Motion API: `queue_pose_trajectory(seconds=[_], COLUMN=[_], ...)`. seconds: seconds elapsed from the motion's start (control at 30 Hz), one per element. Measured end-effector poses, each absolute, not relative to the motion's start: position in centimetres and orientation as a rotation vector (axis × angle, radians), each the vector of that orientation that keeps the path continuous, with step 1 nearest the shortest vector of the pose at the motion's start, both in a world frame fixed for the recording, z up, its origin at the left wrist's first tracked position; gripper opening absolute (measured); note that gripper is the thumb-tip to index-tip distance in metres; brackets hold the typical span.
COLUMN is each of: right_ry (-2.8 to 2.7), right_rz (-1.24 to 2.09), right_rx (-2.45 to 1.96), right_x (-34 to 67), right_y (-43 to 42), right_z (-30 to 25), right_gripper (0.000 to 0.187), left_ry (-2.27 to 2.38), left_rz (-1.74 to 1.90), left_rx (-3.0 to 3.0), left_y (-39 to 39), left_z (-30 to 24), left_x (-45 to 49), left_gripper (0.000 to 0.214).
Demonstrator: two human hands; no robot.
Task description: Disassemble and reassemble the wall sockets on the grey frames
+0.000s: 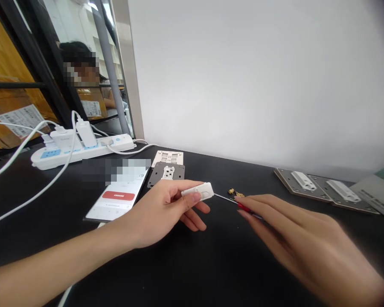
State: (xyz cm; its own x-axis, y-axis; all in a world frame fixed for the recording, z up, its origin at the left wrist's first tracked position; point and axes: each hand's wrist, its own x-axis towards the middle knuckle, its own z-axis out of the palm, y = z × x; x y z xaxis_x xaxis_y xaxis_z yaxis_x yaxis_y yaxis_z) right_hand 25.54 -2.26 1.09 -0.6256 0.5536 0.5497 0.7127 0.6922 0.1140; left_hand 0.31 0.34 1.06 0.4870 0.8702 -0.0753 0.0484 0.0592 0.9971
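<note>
My left hand (166,209) pinches a small white plastic part (201,191) between thumb and fingers, held just above the black table (211,273). My right hand (294,234) grips a thin screwdriver (235,201) with a red handle, its metal tip touching the end of the white part. Small brass pieces (233,192) lie on the table just behind the screwdriver's shaft.
A phone (118,198) with a lit screen lies left of my left hand. Behind it are a grey switch plate (166,174) and a white plate (168,157). Two plates with white rockers (323,187) lie at right. A power strip (80,149) with cables sits back left; a person is behind the glass.
</note>
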Motion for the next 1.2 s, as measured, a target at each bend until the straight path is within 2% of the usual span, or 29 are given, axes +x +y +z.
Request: queue_pose_trajectory(seconds=[0.2,0.4,0.67,0.9,1.03,1.2], right_ry=[-2.288,-2.375,-2.407,-2.459,-2.479,-2.437], right_rz=[-0.482,-0.516,-0.243,-0.378,-0.146,0.135], right_rx=[-1.094,-0.914,-0.953,-0.833,-0.886,-0.99], right_x=[26.0,25.0,25.5,25.7,25.7,25.4], right_y=[-2.3,-2.5,-1.9,-1.8,-1.7,-1.8], right_z=[0.7,0.9,1.0,1.4,1.3,0.8], right_gripper=[0.028,0.025,0.022,0.024,0.022,0.02], left_ry=[0.927,0.894,0.891,0.86,0.877,1.136], left_rz=[0.831,0.816,0.756,0.665,0.611,0.494], left_rx=[1.434,1.416,1.42,1.429,1.617,2.244], left_y=[0.4,0.3,0.1,-0.2,-0.3,-1.2], left_z=[1.0,0.6,0.5,0.7,0.9,2.2], left_x=[0.1,0.4,0.7,0.8,0.5,0.2], left_gripper=[0.034,0.029,0.028,0.03,0.03,0.031])
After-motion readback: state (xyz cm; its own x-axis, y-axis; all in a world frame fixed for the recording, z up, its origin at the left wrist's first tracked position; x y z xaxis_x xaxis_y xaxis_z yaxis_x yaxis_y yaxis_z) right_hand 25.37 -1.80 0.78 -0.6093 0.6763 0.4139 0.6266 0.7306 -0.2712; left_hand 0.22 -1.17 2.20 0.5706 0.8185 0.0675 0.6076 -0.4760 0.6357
